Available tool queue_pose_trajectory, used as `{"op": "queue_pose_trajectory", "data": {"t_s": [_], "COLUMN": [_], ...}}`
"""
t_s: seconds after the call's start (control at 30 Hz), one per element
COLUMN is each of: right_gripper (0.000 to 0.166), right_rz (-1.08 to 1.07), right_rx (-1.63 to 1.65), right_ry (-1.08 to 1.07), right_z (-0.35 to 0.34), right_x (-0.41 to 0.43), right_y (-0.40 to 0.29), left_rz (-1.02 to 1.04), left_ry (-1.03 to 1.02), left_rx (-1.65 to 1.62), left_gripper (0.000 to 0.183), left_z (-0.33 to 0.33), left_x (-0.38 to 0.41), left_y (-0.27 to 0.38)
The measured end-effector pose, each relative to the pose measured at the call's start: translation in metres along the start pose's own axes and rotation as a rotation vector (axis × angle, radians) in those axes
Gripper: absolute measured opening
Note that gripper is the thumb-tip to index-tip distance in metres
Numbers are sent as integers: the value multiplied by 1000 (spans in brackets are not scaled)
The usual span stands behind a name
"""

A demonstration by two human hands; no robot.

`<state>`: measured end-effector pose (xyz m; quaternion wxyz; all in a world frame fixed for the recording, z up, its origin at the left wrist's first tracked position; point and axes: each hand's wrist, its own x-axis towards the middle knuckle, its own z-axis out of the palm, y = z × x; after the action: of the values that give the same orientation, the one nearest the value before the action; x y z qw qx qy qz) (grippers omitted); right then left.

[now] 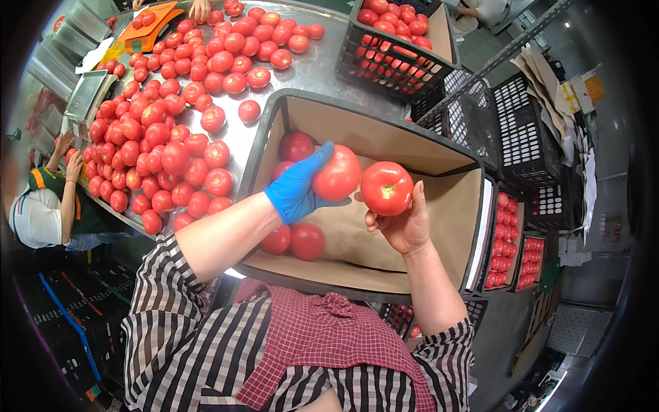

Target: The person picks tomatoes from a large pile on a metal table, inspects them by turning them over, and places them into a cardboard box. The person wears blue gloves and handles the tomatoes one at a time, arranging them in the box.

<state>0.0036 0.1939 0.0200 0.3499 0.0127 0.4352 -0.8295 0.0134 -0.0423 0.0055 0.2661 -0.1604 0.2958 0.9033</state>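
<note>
In a blue glove, my left hand (298,191) grips a large red tomato (337,173) above a paper-lined crate (440,226). Bare, my right hand (404,226) holds a second tomato (387,188) just to its right, the stem scar facing up at me. The two tomatoes are close together but apart. Inside the crate, at its left end, several tomatoes (308,241) lie on the brown paper. My left hand partly covers one of them.
Many loose tomatoes (154,134) spread over the metal table (242,136) at left. An orange scale (149,26) stands at the back. Beyond my crate sits a filled black crate (394,56). More packed tomatoes (502,242) are at right. A co-worker (49,206) reaches in at far left.
</note>
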Motion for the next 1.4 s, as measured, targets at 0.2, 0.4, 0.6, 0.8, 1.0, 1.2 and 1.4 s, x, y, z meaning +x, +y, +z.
{"op": "queue_pose_trajectory", "data": {"t_s": [0.2,0.4,0.6,0.8,1.0,1.2,1.4], "right_gripper": [90,90,81,85,93,98,96], "right_rz": [4,0,-80,-245,-477,-711,-946], "right_rx": [-2,39,22,-174,-498,-1096,-1422], "right_ry": [25,31,46,-4,66,171,131], "right_z": [1,0,-7,10,5,14,31], "right_x": [3,3,2,0,3,-1,-4], "right_y": [1,0,3,-4,7,15,16], "left_rz": [-104,-24,104,73,82,-33,-54], "left_ry": [-17,50,63,-22,-69,-59,-202], "left_rx": [-106,-66,191,337,513,523,571], "left_gripper": [63,61,52,47,49,59,76], "left_z": [-5,0,3,3,0,0,5], "left_x": [3,1,-1,0,1,-3,-10], "left_y": [0,-1,-2,-1,-5,-10,-6]}}
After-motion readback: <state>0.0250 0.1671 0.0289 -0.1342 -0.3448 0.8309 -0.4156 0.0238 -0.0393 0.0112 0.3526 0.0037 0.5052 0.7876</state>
